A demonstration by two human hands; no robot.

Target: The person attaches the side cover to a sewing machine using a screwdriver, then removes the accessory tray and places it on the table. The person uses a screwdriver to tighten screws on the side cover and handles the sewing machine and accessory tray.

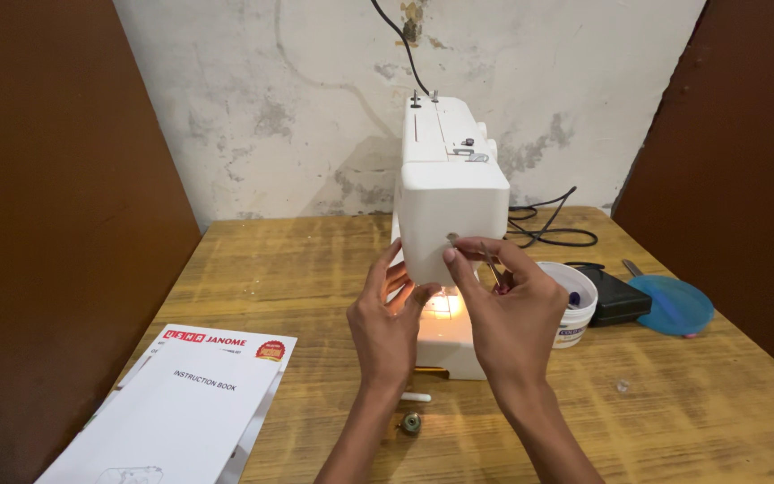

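Observation:
A white sewing machine (452, 179) stands end-on in the middle of a wooden table (315, 269), its needle light glowing. My left hand (385, 318) is raised against the lower left of the machine's end cover, fingers apart and touching it. My right hand (505, 309) pinches a thin metal tool (492, 267), its thumb and forefinger at a small screw on the end cover. A small bobbin (412, 422) and a short white stick (416, 397) lie on the table under my wrists.
A white instruction booklet (181, 408) lies at the front left. A white tub (575, 303), a black box (618, 296) and a blue round lid (672, 305) sit right of the machine. Black cable (548, 229) coils behind. Brown panels flank the table.

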